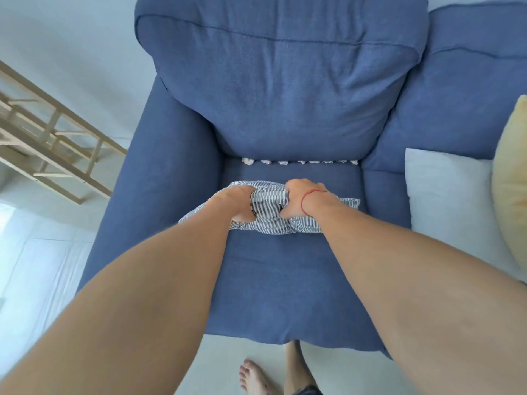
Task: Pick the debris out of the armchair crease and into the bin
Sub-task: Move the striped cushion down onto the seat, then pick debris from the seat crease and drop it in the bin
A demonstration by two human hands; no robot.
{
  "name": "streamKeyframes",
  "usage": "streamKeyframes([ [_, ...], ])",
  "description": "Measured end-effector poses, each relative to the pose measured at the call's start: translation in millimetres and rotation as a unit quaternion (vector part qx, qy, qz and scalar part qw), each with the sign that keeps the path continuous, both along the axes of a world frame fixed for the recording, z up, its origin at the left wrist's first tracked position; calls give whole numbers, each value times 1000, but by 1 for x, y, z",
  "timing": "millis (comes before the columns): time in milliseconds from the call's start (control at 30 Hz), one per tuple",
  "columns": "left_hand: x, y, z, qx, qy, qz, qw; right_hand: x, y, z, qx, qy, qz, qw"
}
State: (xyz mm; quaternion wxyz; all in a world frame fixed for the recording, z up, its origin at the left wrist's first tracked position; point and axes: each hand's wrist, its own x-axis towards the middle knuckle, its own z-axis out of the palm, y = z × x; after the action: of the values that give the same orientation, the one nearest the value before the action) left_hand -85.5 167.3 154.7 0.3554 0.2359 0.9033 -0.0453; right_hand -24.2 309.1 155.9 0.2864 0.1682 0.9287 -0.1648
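Note:
A blue armchair (285, 280) fills the view. Along the crease between its seat and back cushion lies a row of several small crumpled white paper bits (299, 161). On the seat, in front of that crease, lies a grey-and-white striped pillow (268, 206). My left hand (239, 203) grips the pillow's middle from the left. My right hand (302, 199), with a red thread at the wrist, grips it from the right. Both fists bunch the fabric. No bin is in view.
A white cushion (445, 201) and a yellow cushion (513, 181) lie on the blue sofa part to the right. A light wooden rack (51, 143) stands at the left over a white floor. My bare foot (253, 377) shows below the seat.

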Motion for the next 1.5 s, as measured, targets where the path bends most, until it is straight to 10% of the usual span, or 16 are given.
streamKeyframes([
  [367, 90, -33, -40, -84, -143, -16, 986, 81, -33, -29, -61, -190, -10, 980],
  [767, 20, 9, -11, 62, 13, 138, 988, 24, -11, -1, -58, 50, -102, 992],
  [1500, -117, 21, -85, 86, -53, 231, 968, -136, 23, -78, -113, -18, -73, 991],
])
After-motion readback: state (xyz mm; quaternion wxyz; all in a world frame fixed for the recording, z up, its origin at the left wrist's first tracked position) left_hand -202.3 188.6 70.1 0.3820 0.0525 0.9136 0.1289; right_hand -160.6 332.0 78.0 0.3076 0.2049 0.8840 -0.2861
